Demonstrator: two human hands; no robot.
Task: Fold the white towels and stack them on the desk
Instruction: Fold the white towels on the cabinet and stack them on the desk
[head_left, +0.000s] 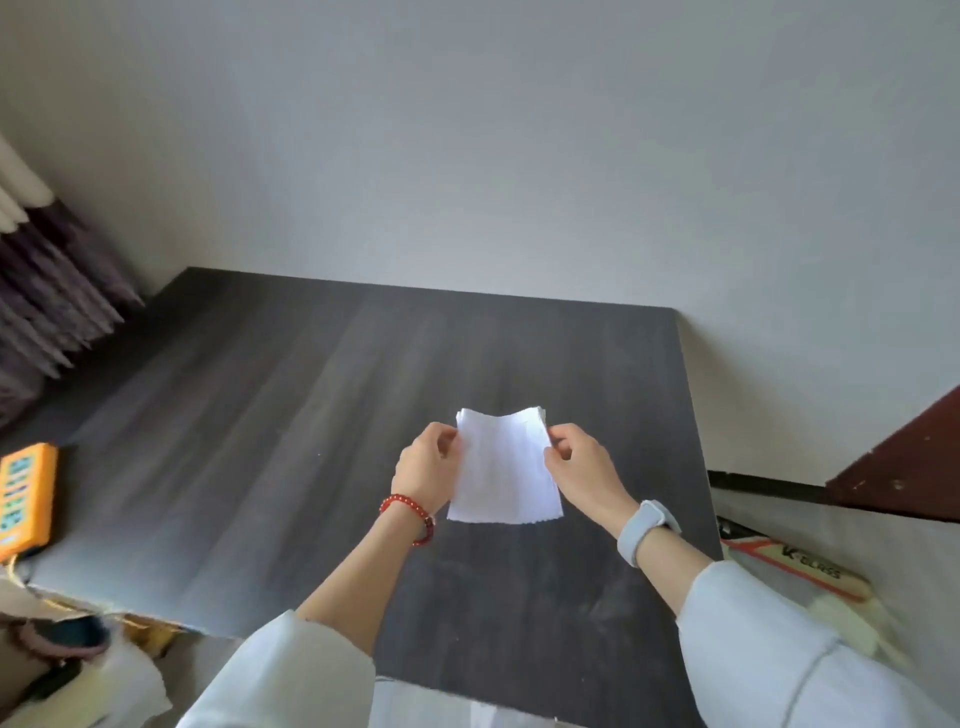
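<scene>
A small white towel (503, 470), folded into a layered rectangle, hangs above the middle of the dark wooden desk (249, 426). My left hand (428, 467), with a red bead bracelet at the wrist, pinches its upper left corner. My right hand (582, 465), with a pale grey watch at the wrist, pinches its upper right corner. The towel's lower edge hangs free toward me. No other towel shows on the desk top.
An orange device (23, 499) lies at the desk's left edge. Dark curtains (47, 291) hang at the far left. White cloth (124, 686) and clutter sit below the desk's near left corner. A box marked K-GLASS (800, 564) lies on the floor to the right.
</scene>
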